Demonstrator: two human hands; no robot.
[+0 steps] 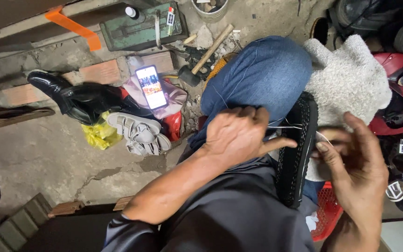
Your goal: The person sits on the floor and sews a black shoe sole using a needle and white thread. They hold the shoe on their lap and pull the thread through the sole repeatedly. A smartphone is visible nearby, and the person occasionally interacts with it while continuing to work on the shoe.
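Right hand (357, 175) fingers pinch what looks like thread at a black shoe (299, 149) resting across the denim knee (262, 74); left hand (239, 135), forefinger out, pins its sole. A hard tug could snap the blurred strand.

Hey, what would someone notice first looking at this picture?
The two hands at centre: the left hand presses a black shoe against the jeans knee, while the right hand pinches thread beside it. Farther left, a lit phone lies on a pink bag, near grey sandals.
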